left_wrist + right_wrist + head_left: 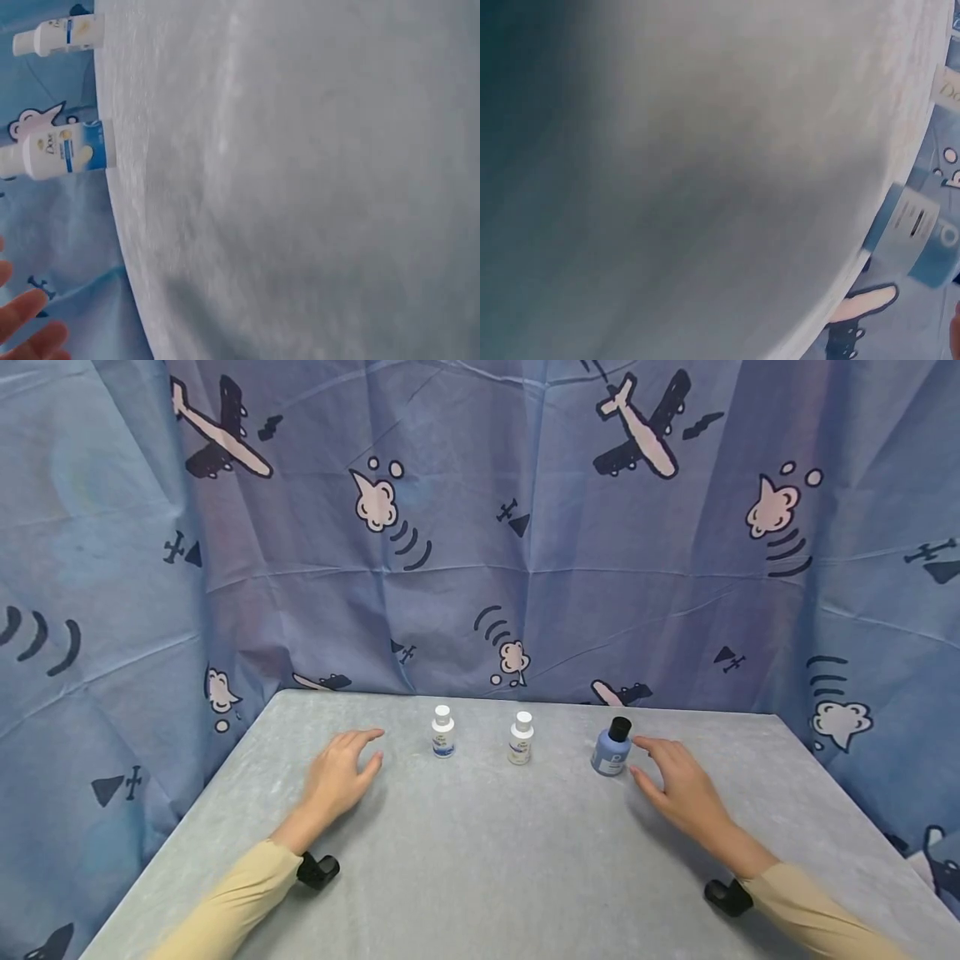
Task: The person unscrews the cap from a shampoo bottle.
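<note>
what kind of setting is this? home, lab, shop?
Likely a staged recording setup, not a home: a grey covered table backed by an airplane-print blue cloth, with three small bottles in a neat row.

Two hands, both forearms extended, lower half of head view.
Left hand (341,774): lower left of centre, palm down, fingers relaxed and slightly spread, holding nothing; tan sleeve, black wrist mount. Right hand (678,785): lower right of centre, palm down, fingers loosely extended, holding nothing; matching sleeve and mount.
</note>
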`<move>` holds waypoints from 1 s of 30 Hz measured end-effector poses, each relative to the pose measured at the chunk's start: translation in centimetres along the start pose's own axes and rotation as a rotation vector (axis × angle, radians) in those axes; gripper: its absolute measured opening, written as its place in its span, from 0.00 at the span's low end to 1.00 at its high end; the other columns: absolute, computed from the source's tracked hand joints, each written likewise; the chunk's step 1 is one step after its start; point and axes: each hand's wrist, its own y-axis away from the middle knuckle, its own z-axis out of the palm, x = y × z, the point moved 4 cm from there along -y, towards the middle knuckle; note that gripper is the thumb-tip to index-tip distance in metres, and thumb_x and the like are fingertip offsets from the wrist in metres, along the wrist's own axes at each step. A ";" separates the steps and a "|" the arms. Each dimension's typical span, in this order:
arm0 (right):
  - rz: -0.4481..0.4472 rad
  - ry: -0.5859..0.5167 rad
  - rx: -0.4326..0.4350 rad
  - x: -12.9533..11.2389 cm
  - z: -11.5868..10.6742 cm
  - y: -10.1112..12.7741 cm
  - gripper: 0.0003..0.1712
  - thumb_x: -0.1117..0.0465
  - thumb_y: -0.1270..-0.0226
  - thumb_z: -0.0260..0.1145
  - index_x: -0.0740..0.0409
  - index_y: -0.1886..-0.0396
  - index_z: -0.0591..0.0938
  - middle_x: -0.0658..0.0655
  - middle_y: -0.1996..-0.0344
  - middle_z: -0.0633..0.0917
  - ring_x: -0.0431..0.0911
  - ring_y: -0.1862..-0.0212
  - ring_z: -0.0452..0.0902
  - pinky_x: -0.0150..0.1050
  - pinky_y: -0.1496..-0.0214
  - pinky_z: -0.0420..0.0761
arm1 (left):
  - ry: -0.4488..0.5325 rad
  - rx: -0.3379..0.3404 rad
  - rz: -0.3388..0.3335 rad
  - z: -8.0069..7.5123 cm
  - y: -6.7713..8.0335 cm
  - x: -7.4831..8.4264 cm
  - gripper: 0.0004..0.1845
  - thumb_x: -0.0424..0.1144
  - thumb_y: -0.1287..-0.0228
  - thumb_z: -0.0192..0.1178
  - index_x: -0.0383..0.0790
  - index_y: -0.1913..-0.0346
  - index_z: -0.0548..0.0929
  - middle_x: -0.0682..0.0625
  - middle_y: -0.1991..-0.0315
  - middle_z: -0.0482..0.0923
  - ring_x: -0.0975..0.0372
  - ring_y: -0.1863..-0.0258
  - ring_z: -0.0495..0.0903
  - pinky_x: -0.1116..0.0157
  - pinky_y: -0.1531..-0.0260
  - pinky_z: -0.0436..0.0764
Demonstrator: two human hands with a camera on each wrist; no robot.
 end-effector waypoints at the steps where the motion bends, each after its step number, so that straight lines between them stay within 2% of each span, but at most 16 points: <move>1: -0.004 -0.005 0.006 -0.2 0.1 -0.2 0.27 0.66 0.49 0.71 0.64 0.46 0.78 0.62 0.55 0.82 0.53 0.56 0.75 0.50 0.56 0.76 | 0.009 -0.002 -0.002 0.1 0.0 0.2 0.17 0.41 0.38 0.60 0.44 0.46 0.82 0.47 0.53 0.84 0.51 0.50 0.79 0.50 0.53 0.79; 8: -0.058 -0.030 0.018 -1.7 1.6 -1.1 0.24 0.66 0.49 0.72 0.62 0.50 0.79 0.59 0.60 0.84 0.49 0.63 0.77 0.45 0.64 0.78 | 0.030 0.016 0.010 1.3 -0.1 1.2 0.15 0.40 0.41 0.63 0.45 0.51 0.84 0.48 0.59 0.85 0.52 0.56 0.81 0.51 0.57 0.79; 14: -0.082 -0.069 0.022 -3.2 3.2 -1.8 0.21 0.65 0.48 0.73 0.58 0.52 0.81 0.54 0.64 0.83 0.45 0.69 0.77 0.39 0.68 0.78 | 0.032 0.016 0.003 2.2 -0.3 1.9 0.13 0.40 0.41 0.63 0.46 0.52 0.84 0.50 0.59 0.85 0.53 0.54 0.81 0.52 0.54 0.77; 18: -0.072 -0.098 0.027 -4.1 3.9 -2.5 0.20 0.64 0.47 0.73 0.57 0.52 0.81 0.53 0.65 0.83 0.42 0.71 0.75 0.35 0.72 0.76 | 0.062 0.019 -0.020 2.6 -0.6 2.2 0.13 0.40 0.41 0.62 0.47 0.52 0.84 0.51 0.58 0.86 0.54 0.54 0.81 0.52 0.55 0.78; 24: -0.030 -0.116 -0.003 -5.2 4.8 -3.6 0.20 0.63 0.46 0.72 0.56 0.52 0.81 0.54 0.64 0.84 0.41 0.73 0.70 0.32 0.75 0.70 | 0.167 0.018 -0.069 3.3 -1.3 2.9 0.14 0.37 0.40 0.61 0.44 0.51 0.84 0.47 0.60 0.85 0.54 0.63 0.81 0.57 0.64 0.79; 30: 0.014 -0.182 -0.008 -6.6 5.6 -4.7 0.20 0.64 0.45 0.72 0.56 0.51 0.80 0.56 0.63 0.84 0.43 0.72 0.71 0.32 0.75 0.68 | 0.210 0.038 -0.106 3.8 -1.9 3.4 0.14 0.36 0.41 0.62 0.44 0.51 0.84 0.47 0.60 0.85 0.55 0.67 0.81 0.58 0.66 0.77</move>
